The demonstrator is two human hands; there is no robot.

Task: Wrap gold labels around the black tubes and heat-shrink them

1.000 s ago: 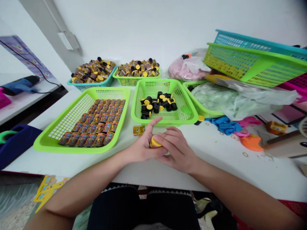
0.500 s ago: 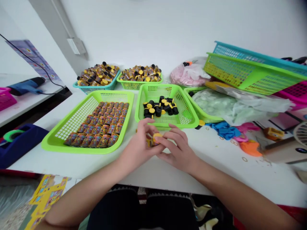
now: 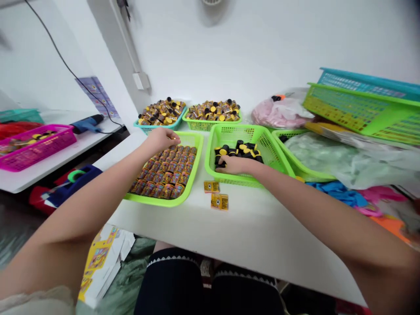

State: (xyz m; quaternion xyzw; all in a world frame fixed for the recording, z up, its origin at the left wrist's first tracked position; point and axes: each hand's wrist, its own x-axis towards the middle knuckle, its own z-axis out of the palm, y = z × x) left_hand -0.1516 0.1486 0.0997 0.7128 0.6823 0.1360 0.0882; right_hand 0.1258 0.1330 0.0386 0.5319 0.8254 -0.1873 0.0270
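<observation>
My left hand (image 3: 161, 141) is over the far part of the left green basket (image 3: 169, 202), fingers curled together; whatever they hold is hidden. Below it, small labelled canisters (image 3: 167, 177) lie side by side in rows. My right hand (image 3: 234, 165) reaches into the middle green basket (image 3: 275, 151), its fingers closed around a black canister (image 3: 221, 161) at the near left. More black canisters with yellow lids (image 3: 247, 151) lie loosely there. Two small stacks of printed yellow labels, a rear stack (image 3: 211, 187) and a front stack (image 3: 219, 201), rest on the white table between my arms.
Behind stand a blue basket (image 3: 160, 127) and a green basket (image 3: 210, 126), both heaped with labelled canisters. Plastic bags (image 3: 321, 153) and stacked baskets (image 3: 357, 109) crowd the right. A tape dispenser (image 3: 78, 186), pink basket (image 3: 39, 153) and heat gun (image 3: 87, 124) are at left.
My hands have parted from a yellow-lidded canister over the table. The left moved over the left basket, the right into the middle basket. The label stacks now show. My view has turned left.
</observation>
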